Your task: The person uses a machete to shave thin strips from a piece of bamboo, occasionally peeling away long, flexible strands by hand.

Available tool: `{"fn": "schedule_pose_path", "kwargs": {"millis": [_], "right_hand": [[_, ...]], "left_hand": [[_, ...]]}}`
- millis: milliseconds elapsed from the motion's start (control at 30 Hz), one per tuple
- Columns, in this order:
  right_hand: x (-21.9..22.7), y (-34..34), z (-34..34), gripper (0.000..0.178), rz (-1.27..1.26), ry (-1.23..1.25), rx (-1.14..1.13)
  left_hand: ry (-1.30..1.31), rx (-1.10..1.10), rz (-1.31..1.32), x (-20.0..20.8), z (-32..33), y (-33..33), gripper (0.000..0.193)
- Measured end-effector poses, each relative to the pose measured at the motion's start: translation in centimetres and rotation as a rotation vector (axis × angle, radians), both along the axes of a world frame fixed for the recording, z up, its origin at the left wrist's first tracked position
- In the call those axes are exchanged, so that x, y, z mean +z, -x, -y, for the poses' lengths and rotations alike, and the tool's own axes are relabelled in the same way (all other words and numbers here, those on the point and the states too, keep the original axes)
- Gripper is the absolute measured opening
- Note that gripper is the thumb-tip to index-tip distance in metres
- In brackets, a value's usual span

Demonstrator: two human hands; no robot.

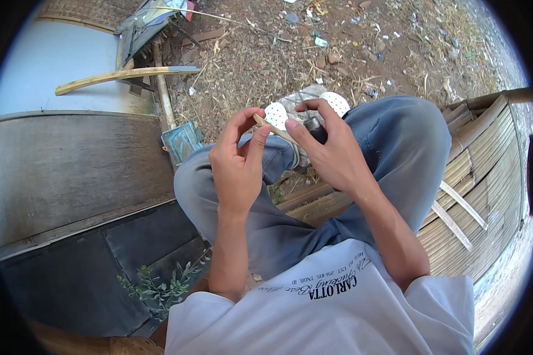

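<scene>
Over my lap, my left hand (pixel 237 163) pinches a short, pale strip of wood or bamboo (pixel 276 129) between thumb and fingers. The strip slants down toward my right hand (pixel 339 152), whose thumb lies against its lower end. Curled in that same hand is a tool with a black handle (pixel 318 132) and a grey metal-looking end. The rest of the tool is hidden by the fingers, so its kind does not show. Both hands are raised in front of my knees, close together.
Slatted bamboo seating (pixel 485 157) extends on the right, with two pale strips (pixel 453 225) on it. White perforated clogs (pixel 276 114) are on my feet. A teal plastic object (pixel 182 142), a curved wooden strip (pixel 109 77) and a leafy plant (pixel 161 288) are leftward. Litter dots the dirt ground (pixel 260 65).
</scene>
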State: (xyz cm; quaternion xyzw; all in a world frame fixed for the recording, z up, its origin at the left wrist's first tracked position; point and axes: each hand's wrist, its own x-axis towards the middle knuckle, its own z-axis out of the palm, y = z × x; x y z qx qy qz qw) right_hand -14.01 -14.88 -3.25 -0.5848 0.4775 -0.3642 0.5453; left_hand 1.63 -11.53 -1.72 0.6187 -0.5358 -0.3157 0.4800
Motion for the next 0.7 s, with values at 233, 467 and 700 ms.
{"fn": "schedule_pose_path", "kwargs": {"millis": [233,467,700], "right_hand": [[-3.1,-0.7,-5.0,0.033,0.157,-0.419,-0.092],[-3.9,-3.8,-6.6,0.034,0.394,-0.565,-0.024],[-7.5,-3.9,-6.2,0.034,0.377,-0.705,-0.144]], "left_hand": [[0.106,0.045,-0.114,-1.8,-2.5,0.9,0.021],[0.276,0.137,-0.647,-3.3,-2.8,2.0,0.020],[0.049,0.172,-0.676,-1.2,-1.9,1.1,0.028]]}}
